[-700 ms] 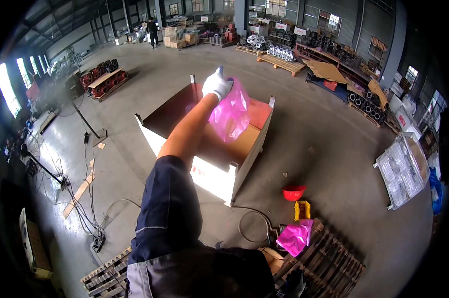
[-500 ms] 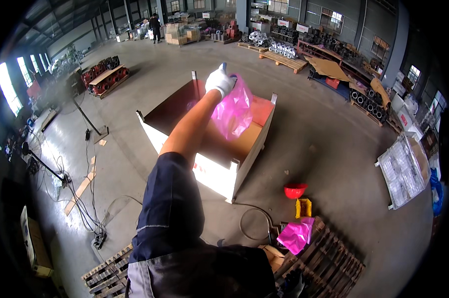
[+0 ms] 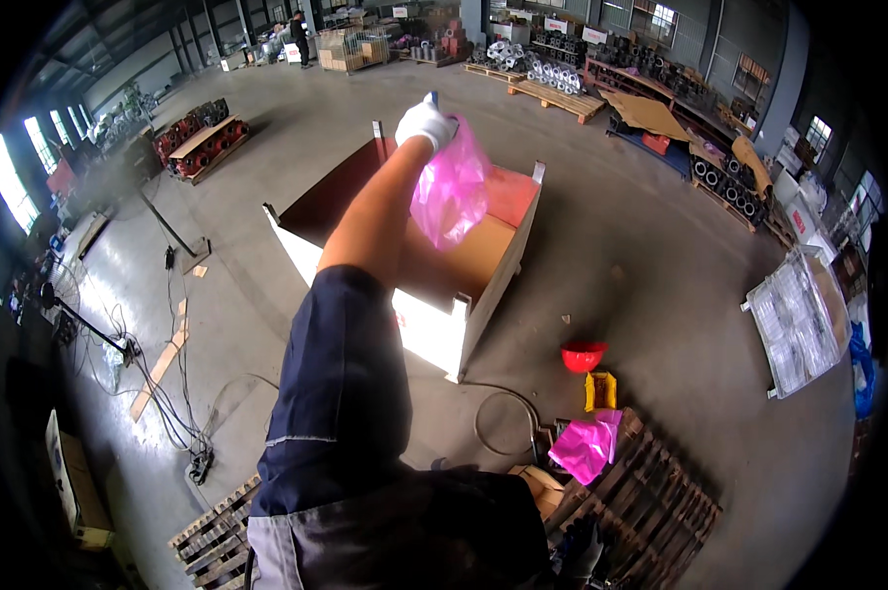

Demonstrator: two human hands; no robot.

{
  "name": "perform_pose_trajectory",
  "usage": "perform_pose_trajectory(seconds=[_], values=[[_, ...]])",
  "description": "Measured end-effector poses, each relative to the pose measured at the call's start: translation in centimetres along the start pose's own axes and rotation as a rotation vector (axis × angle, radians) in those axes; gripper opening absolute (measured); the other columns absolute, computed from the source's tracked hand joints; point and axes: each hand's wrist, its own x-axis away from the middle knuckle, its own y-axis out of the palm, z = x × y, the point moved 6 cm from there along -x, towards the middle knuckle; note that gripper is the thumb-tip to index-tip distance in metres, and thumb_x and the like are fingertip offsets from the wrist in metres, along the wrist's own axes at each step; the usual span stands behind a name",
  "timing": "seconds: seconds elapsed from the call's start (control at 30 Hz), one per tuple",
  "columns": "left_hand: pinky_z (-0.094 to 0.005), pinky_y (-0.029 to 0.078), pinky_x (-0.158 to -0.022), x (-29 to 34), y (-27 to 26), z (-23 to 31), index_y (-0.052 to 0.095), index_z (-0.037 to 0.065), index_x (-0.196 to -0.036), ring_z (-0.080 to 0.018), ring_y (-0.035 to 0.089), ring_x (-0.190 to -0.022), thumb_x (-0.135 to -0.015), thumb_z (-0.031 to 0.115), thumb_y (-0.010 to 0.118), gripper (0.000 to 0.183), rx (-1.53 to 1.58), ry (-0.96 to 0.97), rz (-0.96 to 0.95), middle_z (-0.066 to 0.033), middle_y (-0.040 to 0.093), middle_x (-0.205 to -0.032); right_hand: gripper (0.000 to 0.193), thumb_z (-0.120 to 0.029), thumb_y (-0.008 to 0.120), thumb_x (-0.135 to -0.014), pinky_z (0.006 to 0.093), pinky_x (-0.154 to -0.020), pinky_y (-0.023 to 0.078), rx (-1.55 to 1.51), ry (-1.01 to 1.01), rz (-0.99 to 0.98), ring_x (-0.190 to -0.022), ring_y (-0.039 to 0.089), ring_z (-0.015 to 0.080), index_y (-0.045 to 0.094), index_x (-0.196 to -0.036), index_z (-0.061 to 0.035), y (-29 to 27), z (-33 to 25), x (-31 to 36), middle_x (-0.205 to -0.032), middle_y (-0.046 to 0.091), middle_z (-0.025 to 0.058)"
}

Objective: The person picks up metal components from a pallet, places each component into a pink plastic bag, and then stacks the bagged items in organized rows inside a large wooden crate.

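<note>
My left hand, in a white glove with a darker fingertip, is stretched far out ahead. It is closed around the top of a translucent pink plastic bag, which hangs down from it. Behind and below the bag stands a large open-topped bin with white outer walls, corner posts and a brown and reddish inside. The bag hangs over the bin's opening. My left forearm and dark blue sleeve cover part of the bin's near left side. My right hand does not show.
On the floor to the right are a red bowl-shaped object, a yellow bin and pink plastic sheeting beside a wooden pallet. A hose loops nearby. Cables trail at left. A person stands far off.
My left hand sits slightly higher and further left in the picture, still gripping the pink bag. The whole view has shifted a little, so the floor items appear higher.
</note>
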Motion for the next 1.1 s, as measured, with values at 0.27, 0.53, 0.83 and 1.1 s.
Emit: perform_pose_trajectory(seconds=[0.27, 0.53, 0.83, 1.1], values=[[-0.0399, 0.050, -0.098, -2.5, -0.3, -1.1, 0.047, 0.011, -0.144, -0.0343, 0.062, -0.118, -0.084, 0.039, 0.064, 0.069, -0.049, -0.022, 0.036, -0.0179, 0.064, -0.129, 0.035, -0.036, 0.054, -0.101, 0.0369, -0.074, 0.051, -0.124, 0.086, -0.069, -0.087, 0.064, 0.0245, 0.061, -0.125, -0.0115, -1.0, 3.5, 0.3, -0.105, 0.067, 0.0080], [-0.0392, 0.048, -0.102, -2.5, 0.7, -1.7, 0.049, 0.011, -0.142, -0.0329, 0.059, -0.123, -0.086, 0.043, 0.062, 0.066, -0.070, -0.037, 0.017, -0.0167, 0.061, -0.133, 0.035, -0.027, 0.052, -0.103, 0.0317, -0.082, 0.051, -0.061, 0.033, -0.007, -0.091, 0.065, 0.0206, 0.060, -0.126, -0.0029, -0.8, 2.4, 2.7, -0.117, 0.065, 0.0121], [-0.0397, 0.047, -0.104, -4.1, 1.4, -2.1, 0.045, 0.008, -0.145, -0.0349, 0.056, -0.127, -0.088, 0.041, 0.058, 0.068, -0.122, -0.007, -0.082, -0.0164, 0.056, -0.141, 0.036, -0.032, 0.055, -0.101, 0.0357, -0.080, 0.049, -0.068, 0.084, -0.011, -0.089, 0.064, 0.0224, 0.060, -0.125, -0.0049, -0.8, 3.0, 2.0, -0.104, 0.069, 0.0104], [-0.0387, 0.049, -0.102, -6.2, 2.0, -3.5, 0.048, 0.009, -0.143, -0.0329, 0.058, -0.125, -0.086, 0.045, 0.063, 0.069, -0.065, -0.055, -0.157, -0.0141, 0.057, -0.141, 0.041, -0.037, 0.055, -0.101, 0.0349, -0.080, 0.047, 0.068, 0.056, -0.019, -0.095, 0.063, 0.0207, 0.060, -0.127, -0.0057, 1.1, 2.0, 2.2, -0.112, 0.067, 0.0093]])
